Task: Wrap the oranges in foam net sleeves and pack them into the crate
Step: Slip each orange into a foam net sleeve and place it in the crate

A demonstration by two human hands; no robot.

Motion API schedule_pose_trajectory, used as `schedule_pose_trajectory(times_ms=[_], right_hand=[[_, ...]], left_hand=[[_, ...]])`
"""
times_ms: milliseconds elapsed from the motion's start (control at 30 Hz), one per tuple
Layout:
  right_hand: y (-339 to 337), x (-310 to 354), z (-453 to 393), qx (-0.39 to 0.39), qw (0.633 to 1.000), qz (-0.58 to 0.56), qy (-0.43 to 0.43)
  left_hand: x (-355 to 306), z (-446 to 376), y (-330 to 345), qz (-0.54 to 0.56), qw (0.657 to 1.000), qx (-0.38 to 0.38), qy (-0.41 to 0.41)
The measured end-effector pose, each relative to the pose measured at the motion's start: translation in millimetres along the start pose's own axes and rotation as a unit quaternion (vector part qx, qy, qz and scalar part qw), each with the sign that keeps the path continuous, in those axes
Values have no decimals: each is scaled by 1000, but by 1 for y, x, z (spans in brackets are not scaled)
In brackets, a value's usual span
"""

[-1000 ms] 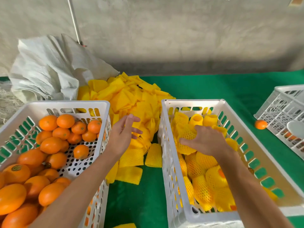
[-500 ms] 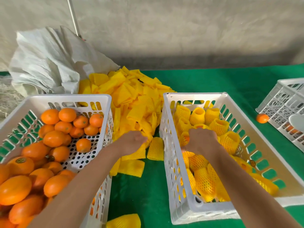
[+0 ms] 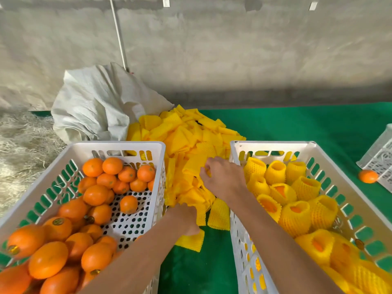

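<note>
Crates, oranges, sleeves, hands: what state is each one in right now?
Left crate: part full of bare oranges.
Right crate: holding wrapped oranges.
Sleeve pile: loose, flat, between the crates.
Left hand: gripping a sleeve.
Right hand: fingers curled, pinching a sleeve.
Stray orange: bare, on the cloth.

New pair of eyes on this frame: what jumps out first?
The heap of yellow foam sleeves in the middle, with both hands in it: the right hand pinching one further back, the left hand at its near edge. On either side stand two white crates: the left crate holds bare oranges, the right crate holds sleeved oranges.
</note>
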State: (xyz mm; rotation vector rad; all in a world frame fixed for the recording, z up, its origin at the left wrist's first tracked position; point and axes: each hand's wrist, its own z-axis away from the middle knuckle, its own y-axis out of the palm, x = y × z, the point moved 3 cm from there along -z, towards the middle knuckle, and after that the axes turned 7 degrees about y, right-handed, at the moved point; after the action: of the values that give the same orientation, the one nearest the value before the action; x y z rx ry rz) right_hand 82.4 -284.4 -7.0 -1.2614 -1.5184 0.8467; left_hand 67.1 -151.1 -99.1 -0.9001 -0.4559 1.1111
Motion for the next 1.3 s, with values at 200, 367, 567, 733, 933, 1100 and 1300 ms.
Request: schedule_pose_trajectory(times_ms=[200,367,567,733,933,1100,1300], right_hand=[[31,-7,-6,119,992,-33,25],[29,-8,-7,87,993,-76,17],[24,-9,-11,63,988,-138,32],[12,-6,-9,28,940,-332,70],[14,4,-4,115,872,-476,16],[20,3,-10,126,830,-541,56],[18,-12,-12,-9,934,-343,96]], left_hand=[[-10,-39,-6,-146,989,-26,-18],[-5,-63,-2,-167,980,-109,-26],[-2,-32,-54,11,967,-255,-21],[18,37,-77,184,857,-480,36],[31,40,-68,250,799,-540,86],[41,33,-71,255,790,-529,177],[120,37,-54,326,762,-552,90]])
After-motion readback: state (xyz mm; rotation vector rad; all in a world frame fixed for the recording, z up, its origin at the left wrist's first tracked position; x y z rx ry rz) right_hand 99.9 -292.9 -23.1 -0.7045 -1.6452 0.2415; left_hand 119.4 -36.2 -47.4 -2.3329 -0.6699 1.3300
